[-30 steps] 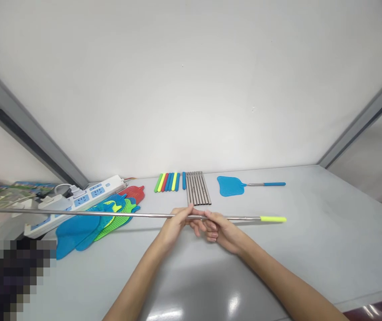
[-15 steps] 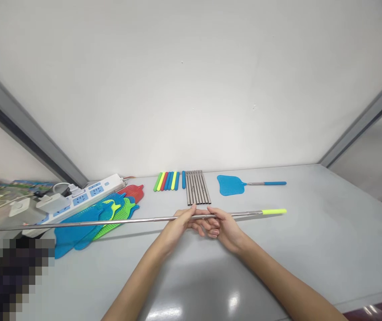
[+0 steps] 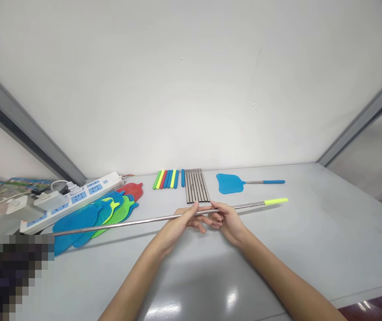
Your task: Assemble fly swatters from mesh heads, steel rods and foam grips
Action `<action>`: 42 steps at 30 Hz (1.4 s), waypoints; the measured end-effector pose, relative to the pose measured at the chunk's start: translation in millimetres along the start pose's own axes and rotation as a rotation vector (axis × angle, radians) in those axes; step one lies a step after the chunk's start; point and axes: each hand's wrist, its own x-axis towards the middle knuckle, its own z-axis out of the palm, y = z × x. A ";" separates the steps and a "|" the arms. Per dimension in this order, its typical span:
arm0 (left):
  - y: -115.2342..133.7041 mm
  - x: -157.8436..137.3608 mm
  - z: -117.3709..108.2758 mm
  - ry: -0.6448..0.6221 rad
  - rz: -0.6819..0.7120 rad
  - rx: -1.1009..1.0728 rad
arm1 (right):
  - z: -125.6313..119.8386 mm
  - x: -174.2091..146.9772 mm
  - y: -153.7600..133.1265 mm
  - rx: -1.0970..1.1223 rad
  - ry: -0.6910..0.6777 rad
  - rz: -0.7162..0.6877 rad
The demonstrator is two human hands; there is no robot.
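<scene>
A long telescopic rod (image 3: 127, 224) of shiny metal, with a yellow grip (image 3: 276, 201) at its right end, is held across the front of me above the table. My left hand (image 3: 180, 226) pinches it near the middle between thumb and fingers. Close beside, my right hand (image 3: 229, 219) grips the same rod with fingers curled under. Beyond the hands lie a row of short metal rods (image 3: 196, 186) and several coloured grips (image 3: 166, 179). A blue fly swatter (image 3: 230, 183) with a blue handle rests to the right of them.
At left, loose swatter heads in blue (image 3: 77, 220), green (image 3: 119, 214) and red (image 3: 132, 191) overlap beside a white power strip (image 3: 90, 194) with plugged-in adapters (image 3: 23, 209). A white wall (image 3: 191, 89) rises behind the grey table (image 3: 327, 223), between metal posts.
The rod has tilted: its yellow end rose slightly and its left end dropped. Both hands keep hold of it, and the left fingers have spread a little.
</scene>
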 end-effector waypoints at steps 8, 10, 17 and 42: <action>5.5 0.4 -27.6 0.245 0.017 -0.135 | -29.8 10.5 -23.8 0.232 0.237 -0.209; 6.1 -0.2 -28.7 0.253 0.025 -0.140 | -34.8 12.1 -28.2 0.253 0.267 -0.236; -0.4 1.4 -20.2 0.211 0.049 -0.155 | -27.9 11.4 -22.3 0.126 0.254 -0.279; -8.3 8.7 -26.4 0.820 0.396 -0.676 | -20.1 4.8 -23.9 0.133 0.179 -0.274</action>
